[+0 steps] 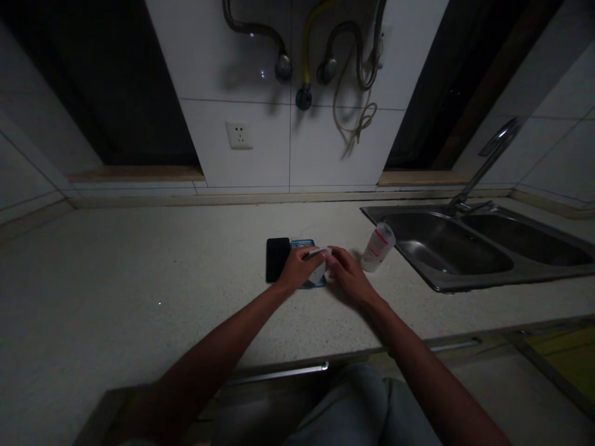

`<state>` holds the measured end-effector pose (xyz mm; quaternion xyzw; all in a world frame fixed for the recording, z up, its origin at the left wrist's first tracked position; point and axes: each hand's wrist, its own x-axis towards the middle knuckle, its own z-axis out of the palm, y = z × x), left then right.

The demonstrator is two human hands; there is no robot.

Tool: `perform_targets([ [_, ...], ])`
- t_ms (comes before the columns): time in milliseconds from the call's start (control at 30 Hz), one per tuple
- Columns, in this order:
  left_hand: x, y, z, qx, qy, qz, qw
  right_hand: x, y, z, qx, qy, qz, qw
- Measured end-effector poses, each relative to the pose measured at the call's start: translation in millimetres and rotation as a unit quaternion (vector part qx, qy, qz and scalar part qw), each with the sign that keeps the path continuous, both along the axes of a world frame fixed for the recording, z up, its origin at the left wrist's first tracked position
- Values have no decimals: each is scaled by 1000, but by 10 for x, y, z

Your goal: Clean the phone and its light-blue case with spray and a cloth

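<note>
Both my hands meet over the middle of a pale speckled countertop (139, 272). My left hand (297, 267) is closed on a small whitish cloth or wipe (318, 267), pressing it onto a blue-edged flat object (303, 244) lying on the counter. My right hand (346, 272) is curled beside it, its fingertips touching the same whitish piece. A black phone (277, 259) lies flat just left of my left hand. A small white bottle with a red label (377, 248) stands tilted to the right of my right hand.
A steel double sink (465, 272) with a tap (488, 164) takes up the right of the counter. A wall socket (239, 134) and hanging hoses (325, 62) are on the tiled back wall. A drawer handle (279, 373) runs below the counter edge.
</note>
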<state>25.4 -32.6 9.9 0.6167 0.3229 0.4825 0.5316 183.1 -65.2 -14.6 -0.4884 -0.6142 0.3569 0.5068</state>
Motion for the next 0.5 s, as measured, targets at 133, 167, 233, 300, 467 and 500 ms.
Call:
perform_targets([
  [133,-5,3,4,14,23,-2,1000,-49,4,-1,-44,53,94,993],
  [167,-11,6,5,22,31,0,999,-64,4,0,-49,61,99,992],
  [233,-29,22,0,45,48,13,998,-85,31,-2,-49,65,92,992],
  [300,-55,65,-12,69,62,44,995,-80,112,-8,-37,55,59,996],
  [467,-146,227,-26,79,104,146,981,7,496,-3,-14,41,-58,997],
  [500,-168,242,-18,86,121,163,975,20,574,-1,-12,44,-79,996],
])
